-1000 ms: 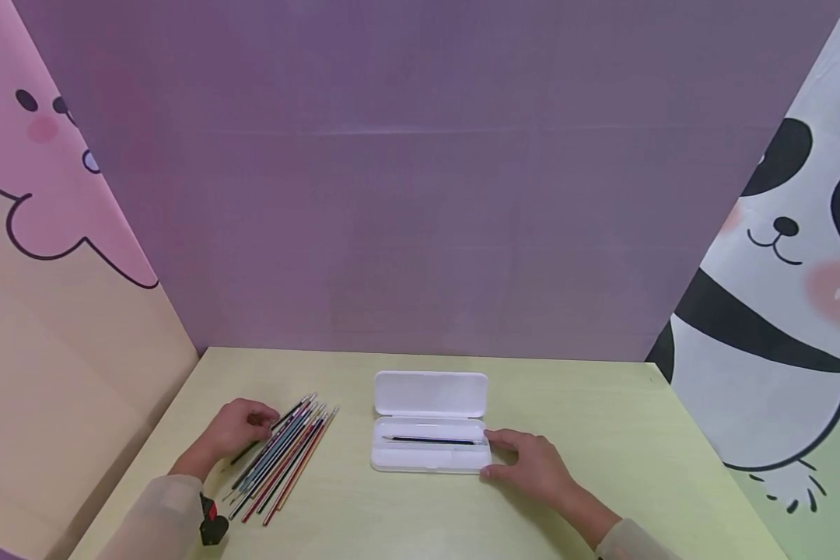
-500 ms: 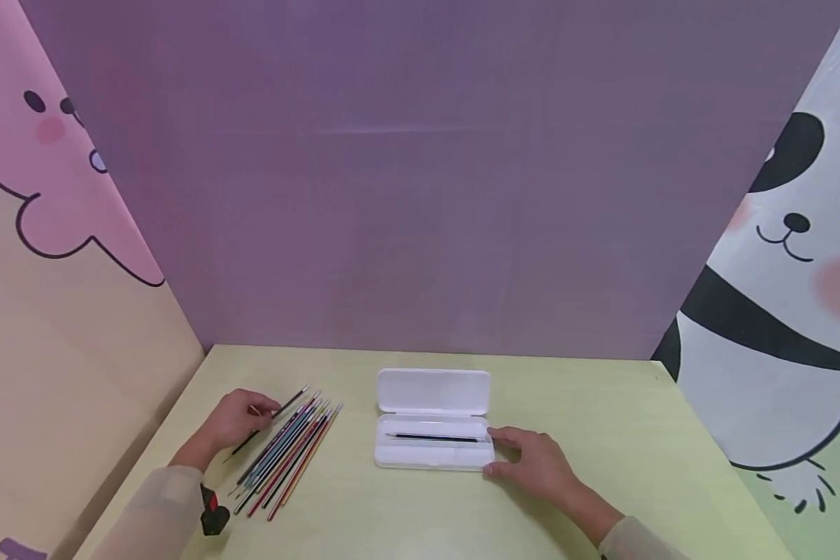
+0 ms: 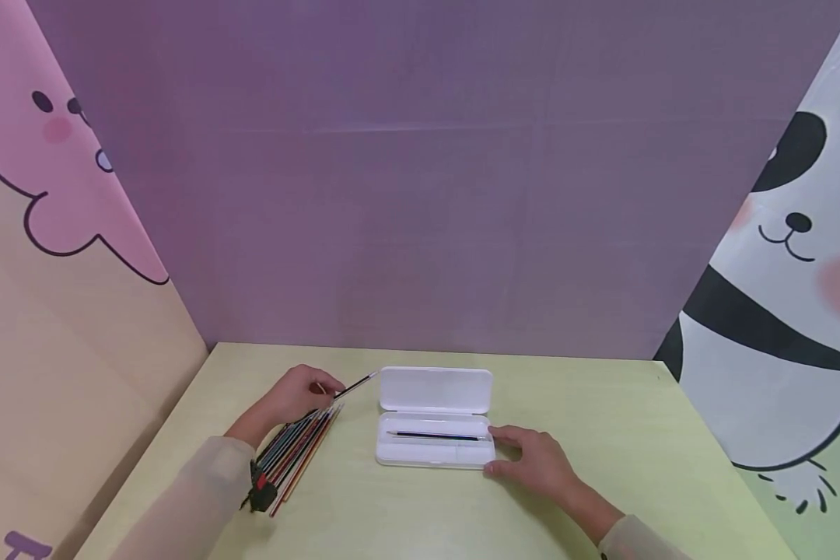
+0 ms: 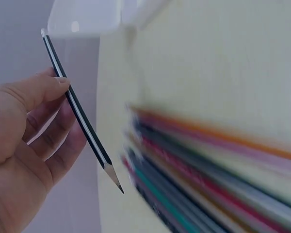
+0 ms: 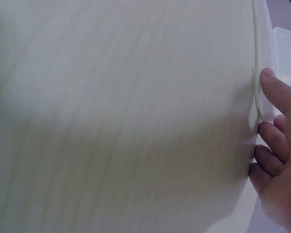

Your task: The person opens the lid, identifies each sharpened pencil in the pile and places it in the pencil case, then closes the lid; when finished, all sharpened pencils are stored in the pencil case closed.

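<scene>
dark pencil | lifted, tilted | beside open white case

- Head view: from above and behind, facing forward and down over the yellow-green table toward the purple back wall; far enough to take in both hands and the open white pencil case.
- Left wrist view: very near, beside the left hand, looking along the dark pencil toward the case; shared with the head view.
- Right wrist view: very near, low over the tabletop, facing the right hand at the case edge; also shared with the head view.
</scene>
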A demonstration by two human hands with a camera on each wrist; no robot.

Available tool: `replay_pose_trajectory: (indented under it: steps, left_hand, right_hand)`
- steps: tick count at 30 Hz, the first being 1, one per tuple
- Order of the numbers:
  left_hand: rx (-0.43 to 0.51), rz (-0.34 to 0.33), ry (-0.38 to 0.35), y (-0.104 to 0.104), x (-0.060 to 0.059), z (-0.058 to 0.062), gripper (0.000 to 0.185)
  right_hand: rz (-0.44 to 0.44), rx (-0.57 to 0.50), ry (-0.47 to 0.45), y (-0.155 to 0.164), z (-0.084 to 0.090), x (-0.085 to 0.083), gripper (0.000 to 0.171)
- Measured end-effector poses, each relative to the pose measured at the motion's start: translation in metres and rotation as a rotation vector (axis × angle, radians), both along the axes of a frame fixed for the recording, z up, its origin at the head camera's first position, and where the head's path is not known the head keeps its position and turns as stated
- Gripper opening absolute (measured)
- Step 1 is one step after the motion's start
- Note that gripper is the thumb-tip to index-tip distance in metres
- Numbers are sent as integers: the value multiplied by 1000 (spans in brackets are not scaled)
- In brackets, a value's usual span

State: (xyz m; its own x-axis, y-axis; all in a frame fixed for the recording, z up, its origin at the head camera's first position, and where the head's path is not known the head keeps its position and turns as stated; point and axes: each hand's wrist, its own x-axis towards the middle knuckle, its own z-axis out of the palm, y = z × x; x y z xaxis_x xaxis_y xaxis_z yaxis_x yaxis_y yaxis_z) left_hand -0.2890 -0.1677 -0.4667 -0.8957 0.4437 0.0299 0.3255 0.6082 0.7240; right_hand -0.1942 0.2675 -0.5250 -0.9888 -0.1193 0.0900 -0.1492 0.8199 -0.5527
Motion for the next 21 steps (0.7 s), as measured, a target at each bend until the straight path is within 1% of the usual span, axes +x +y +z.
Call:
replay_pose_trajectory:
  steps: [4,10,13,16,21]
  left_hand:
    - [18,-55,-10,35,-3,6,22]
    - [45,-139,-16,82,-6,10,23]
    - [63,-170,-13,102,-7,9,22]
    - [77,-185,-17,120,-7,5,21]
    - [86,-197,-10,143,-6,-2,19]
  right_hand:
    - [3,11,9,1,-1,1,62]
    - [-5,6,11,1,2,2,62]
    - [-7,6,9,1,3,2,62]
    - [-9,2,8,1,2,2,62]
    - [-12,-13,8,-1,1,3,61]
